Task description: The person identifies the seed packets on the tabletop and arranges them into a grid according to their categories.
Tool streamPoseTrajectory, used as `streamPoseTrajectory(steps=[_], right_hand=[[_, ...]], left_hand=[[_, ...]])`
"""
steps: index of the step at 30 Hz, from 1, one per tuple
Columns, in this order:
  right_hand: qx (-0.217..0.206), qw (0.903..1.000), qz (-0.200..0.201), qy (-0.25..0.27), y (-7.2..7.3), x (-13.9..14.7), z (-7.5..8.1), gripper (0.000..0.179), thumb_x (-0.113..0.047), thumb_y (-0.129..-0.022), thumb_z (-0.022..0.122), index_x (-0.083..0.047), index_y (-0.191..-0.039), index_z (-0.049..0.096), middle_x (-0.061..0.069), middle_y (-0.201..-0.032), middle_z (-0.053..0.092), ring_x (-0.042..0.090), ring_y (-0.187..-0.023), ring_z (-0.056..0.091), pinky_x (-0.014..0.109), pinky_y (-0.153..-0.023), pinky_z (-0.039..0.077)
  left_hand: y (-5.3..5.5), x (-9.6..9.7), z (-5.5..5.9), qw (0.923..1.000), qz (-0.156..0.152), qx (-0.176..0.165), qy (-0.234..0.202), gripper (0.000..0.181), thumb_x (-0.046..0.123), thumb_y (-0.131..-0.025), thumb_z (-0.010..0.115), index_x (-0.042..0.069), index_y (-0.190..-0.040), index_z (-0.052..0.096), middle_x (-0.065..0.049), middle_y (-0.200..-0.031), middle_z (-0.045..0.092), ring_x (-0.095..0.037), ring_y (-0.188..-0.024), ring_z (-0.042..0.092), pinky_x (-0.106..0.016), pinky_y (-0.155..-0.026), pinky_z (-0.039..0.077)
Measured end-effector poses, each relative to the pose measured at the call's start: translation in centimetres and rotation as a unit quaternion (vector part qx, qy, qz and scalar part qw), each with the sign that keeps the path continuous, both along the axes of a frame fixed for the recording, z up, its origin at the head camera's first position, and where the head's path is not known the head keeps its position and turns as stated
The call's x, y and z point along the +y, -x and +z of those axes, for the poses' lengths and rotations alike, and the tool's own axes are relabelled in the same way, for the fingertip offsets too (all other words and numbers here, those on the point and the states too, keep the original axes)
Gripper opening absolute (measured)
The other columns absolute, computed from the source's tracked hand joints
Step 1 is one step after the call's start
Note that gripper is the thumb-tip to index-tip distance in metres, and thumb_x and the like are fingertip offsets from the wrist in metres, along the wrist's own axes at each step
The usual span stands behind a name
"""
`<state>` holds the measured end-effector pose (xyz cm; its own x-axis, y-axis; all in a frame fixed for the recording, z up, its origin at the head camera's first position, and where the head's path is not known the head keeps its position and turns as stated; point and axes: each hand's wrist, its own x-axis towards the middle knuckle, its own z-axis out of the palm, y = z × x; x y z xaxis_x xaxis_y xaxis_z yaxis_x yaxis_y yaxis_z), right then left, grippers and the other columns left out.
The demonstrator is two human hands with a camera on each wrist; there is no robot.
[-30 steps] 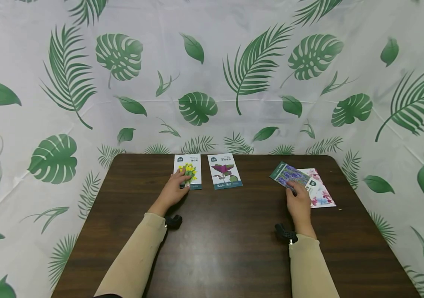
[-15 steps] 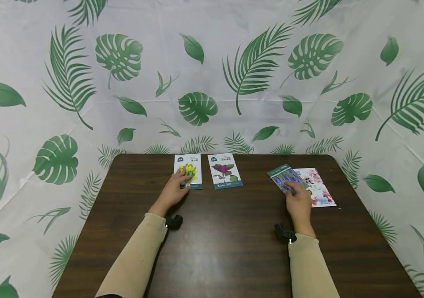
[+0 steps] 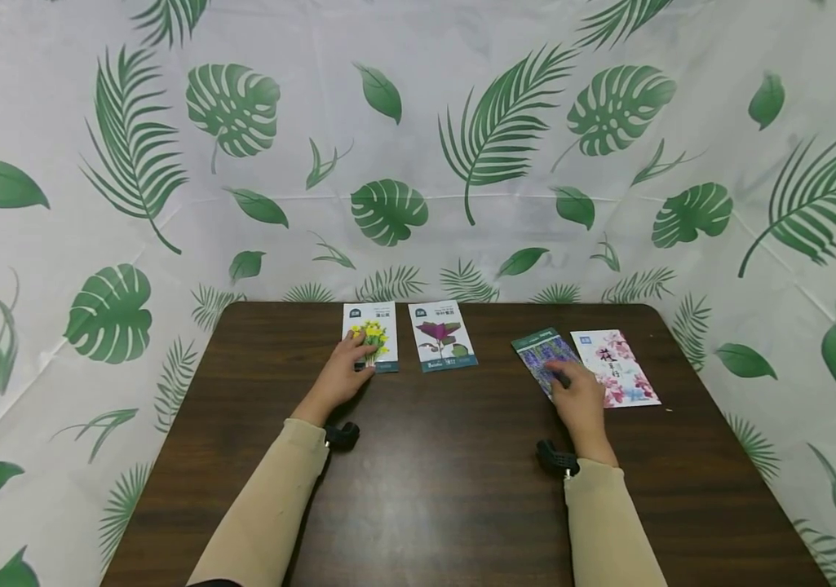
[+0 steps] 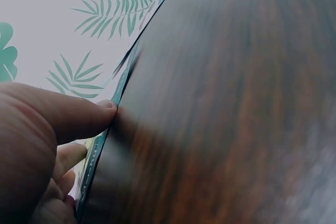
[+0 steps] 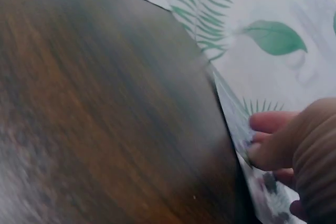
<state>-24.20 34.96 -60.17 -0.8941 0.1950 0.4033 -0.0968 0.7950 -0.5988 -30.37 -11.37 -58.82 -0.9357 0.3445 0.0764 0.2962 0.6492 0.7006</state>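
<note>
In the head view my left hand point(image 3: 340, 379) lies on a white seed packet with yellow flowers point(image 3: 382, 330), at the table's far side. The left wrist view shows the thumb point(image 4: 94, 115) at that packet's near edge, the other fingers resting on its face. My right hand point(image 3: 581, 401) has thumb and curled fingers on a seed packet with purple lavender point(image 3: 537, 355) and covers its near end. Up close, in the right wrist view, thumb and forefinger pinch at this packet point(image 5: 233, 116). Right of it lies a white packet with pink blossoms point(image 3: 621, 368).
Beside the yellow-flower packet lies another white packet with a dark purple plant point(image 3: 444, 336). All of them are on a dark wooden table point(image 3: 447, 473). A white leaf-patterned cloth point(image 3: 418, 147) hangs behind the far edge and at both sides.
My right hand has moved left with the lavender packet, which has turned clockwise and come off the pink-blossom packet, now more fully visible. The left hand has stayed in place.
</note>
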Motion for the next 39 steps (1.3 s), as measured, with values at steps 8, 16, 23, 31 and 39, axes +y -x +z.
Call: streamPoseTrajectory(steps=[8, 16, 23, 31, 39], right_hand=[[-0.052, 0.9963, 0.036, -0.058, -0.3, -1.6, 0.8, 0.024, -0.011, -0.093, 0.084, -0.011, -0.116, 0.085, 0.021, -0.123, 0.073, 0.053, -0.119, 0.059, 0.071, -0.097, 0.039], [-0.06, 0.9893, 0.108, -0.078, -1.0, -2.8, 0.6, 0.04, 0.011, -0.093, 0.066, -0.005, -0.126, 0.082, 0.025, -0.122, 0.064, 0.047, -0.109, 0.058, 0.06, -0.09, 0.046], [-0.053, 0.9845, 0.125, -0.111, -2.7, -3.5, 0.6, 0.039, 0.004, -0.095, 0.075, -0.01, -0.131, 0.081, 0.032, -0.139, 0.062, 0.057, -0.119, 0.057, 0.07, -0.099, 0.047], [-0.086, 0.9801, 0.15, -0.098, -4.6, -5.0, 0.8, 0.042, 0.002, -0.098, 0.073, -0.011, -0.138, 0.078, 0.03, -0.144, 0.061, 0.054, -0.139, 0.057, 0.071, -0.114, 0.048], [-0.139, 0.9719, 0.164, -0.094, -5.9, -6.8, 1.8, 0.039, -0.005, -0.102, 0.073, -0.014, -0.141, 0.074, 0.017, -0.141, 0.062, 0.04, -0.132, 0.065, 0.062, -0.108, 0.056]], left_hand=[[0.2, -0.1, -0.1, 0.9998, -0.019, 0.0, 0.011, 0.053, 0.014, -0.108, 0.069, 0.004, -0.158, 0.057, -0.02, -0.177, 0.032, -0.042, -0.171, 0.011, -0.062, -0.139, 0.006], [0.1, -0.4, 0.1, 0.9994, -0.025, -0.013, 0.018, 0.051, 0.015, -0.11, 0.066, 0.004, -0.159, 0.055, -0.02, -0.178, 0.032, -0.038, -0.171, 0.016, -0.058, -0.14, 0.007], [0.5, -0.4, 0.4, 0.998, -0.048, -0.022, 0.035, 0.053, 0.016, -0.112, 0.063, 0.005, -0.162, 0.052, -0.017, -0.18, 0.027, -0.036, -0.171, 0.014, -0.058, -0.14, 0.014], [0.9, -0.6, 1.2, 0.9951, -0.071, -0.042, 0.054, 0.059, 0.013, -0.111, 0.063, 0.003, -0.166, 0.045, -0.023, -0.181, 0.022, -0.043, -0.17, 0.013, -0.065, -0.137, 0.021], [1.4, -0.9, 1.6, 0.9924, -0.091, -0.058, 0.06, 0.065, 0.018, -0.112, 0.061, 0.001, -0.17, 0.036, -0.023, -0.182, 0.013, -0.042, -0.171, 0.009, -0.064, -0.139, 0.009]])
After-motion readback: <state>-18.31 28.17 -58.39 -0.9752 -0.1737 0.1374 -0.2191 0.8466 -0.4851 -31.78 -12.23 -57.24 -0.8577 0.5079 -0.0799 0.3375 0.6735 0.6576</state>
